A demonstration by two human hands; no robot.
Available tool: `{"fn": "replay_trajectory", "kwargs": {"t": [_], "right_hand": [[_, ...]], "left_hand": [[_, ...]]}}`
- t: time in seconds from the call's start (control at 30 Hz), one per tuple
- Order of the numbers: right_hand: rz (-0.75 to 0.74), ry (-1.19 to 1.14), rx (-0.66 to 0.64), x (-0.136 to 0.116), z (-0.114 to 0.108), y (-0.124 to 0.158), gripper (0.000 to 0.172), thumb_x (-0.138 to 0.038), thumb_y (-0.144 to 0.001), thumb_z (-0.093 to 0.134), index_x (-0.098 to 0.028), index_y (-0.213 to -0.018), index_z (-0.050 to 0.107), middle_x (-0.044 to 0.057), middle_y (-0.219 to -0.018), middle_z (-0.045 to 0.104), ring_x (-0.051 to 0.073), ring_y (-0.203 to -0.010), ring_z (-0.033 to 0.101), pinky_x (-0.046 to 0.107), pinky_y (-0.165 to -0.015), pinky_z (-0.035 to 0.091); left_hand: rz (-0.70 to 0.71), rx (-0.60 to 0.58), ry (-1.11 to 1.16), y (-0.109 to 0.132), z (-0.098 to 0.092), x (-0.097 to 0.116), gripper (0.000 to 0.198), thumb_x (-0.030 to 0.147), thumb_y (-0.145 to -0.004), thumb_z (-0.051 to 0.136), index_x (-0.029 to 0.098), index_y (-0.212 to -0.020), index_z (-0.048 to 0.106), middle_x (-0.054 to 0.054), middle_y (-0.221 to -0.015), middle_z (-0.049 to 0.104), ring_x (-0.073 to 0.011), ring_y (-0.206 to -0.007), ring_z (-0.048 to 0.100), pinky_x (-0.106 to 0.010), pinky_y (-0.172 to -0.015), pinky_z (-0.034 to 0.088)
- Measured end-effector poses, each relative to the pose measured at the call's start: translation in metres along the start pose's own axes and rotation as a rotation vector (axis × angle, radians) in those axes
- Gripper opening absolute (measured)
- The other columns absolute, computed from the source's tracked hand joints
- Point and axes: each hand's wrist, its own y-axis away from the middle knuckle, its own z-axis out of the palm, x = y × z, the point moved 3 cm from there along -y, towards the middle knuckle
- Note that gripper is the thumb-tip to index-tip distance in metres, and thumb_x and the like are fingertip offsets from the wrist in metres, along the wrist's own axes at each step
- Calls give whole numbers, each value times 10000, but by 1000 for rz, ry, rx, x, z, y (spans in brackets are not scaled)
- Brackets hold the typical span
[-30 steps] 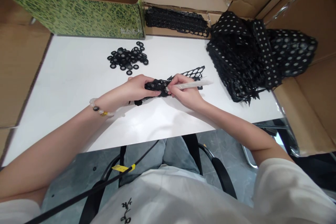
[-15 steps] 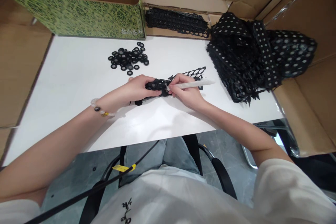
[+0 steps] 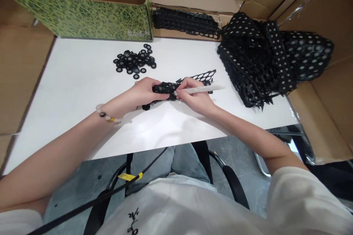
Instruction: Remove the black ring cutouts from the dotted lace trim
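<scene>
My left hand [image 3: 143, 92] is closed around one end of a black perforated strip [image 3: 165, 88] that lies across the white table [image 3: 77, 91]. The strip's far end [image 3: 204, 77] shows round holes. My right hand [image 3: 194, 98] grips a white pen-like tool [image 3: 204, 89] like a pencil, its tip pressed against the strip close to my left fingers. A pile of small black rings [image 3: 135, 59] lies on the table just beyond my left hand.
A big heap of black perforated sheets [image 3: 264, 58] sits at the right end of the table. A stack of black strips [image 3: 186, 22] lies at the back. A green patterned box [image 3: 82, 16] stands back left. Cardboard walls surround the table.
Almost nothing has changed; both hands stay on the strip, with only slight shifts of the tool.
</scene>
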Motion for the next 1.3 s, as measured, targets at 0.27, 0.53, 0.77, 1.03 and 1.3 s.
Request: {"fn": "replay_trajectory", "kwargs": {"t": [0.27,0.53,0.77,1.03,1.3], "right_hand": [[-30,20,-2,-3,0,0,128,-300,-869,674,-230,-800,593,-2,-751,714,171,-690,640,320,-658,475],[-86,250,20,-9,9,1,119,-278,-895,629,-236,-800,570,-12,-720,670,163,-663,577,316,-670,423],[-104,227,-5,-8,9,-1,136,-306,-892,640,-231,-795,583,-1,-753,688,165,-689,592,313,-678,436],[-19,89,37,-4,-6,-1,96,-222,-809,631,-232,-734,572,-17,-679,664,163,-653,596,310,-645,438],[-70,151,-28,-8,4,-1,124,-278,-858,642,-223,-761,588,-9,-708,686,167,-675,620,310,-659,432]], "left_hand": [[-18,10,40,0,2,-3,308,497,-678,766,201,-724,693,-6,-656,635,-166,-621,532,-292,-568,365],[-18,-66,157,3,4,-4,286,480,-681,763,213,-729,672,16,-609,554,-144,-586,448,-291,-555,322],[-19,-127,118,2,3,-1,303,506,-664,745,221,-715,658,7,-622,557,-166,-607,487,-306,-596,349],[74,69,-323,1,-15,0,246,470,-718,674,224,-717,678,-24,-661,674,-240,-714,628,-327,-738,393],[-113,45,-346,3,-9,11,382,575,-688,763,226,-659,610,-27,-589,649,-282,-699,649,-369,-785,379]]}}
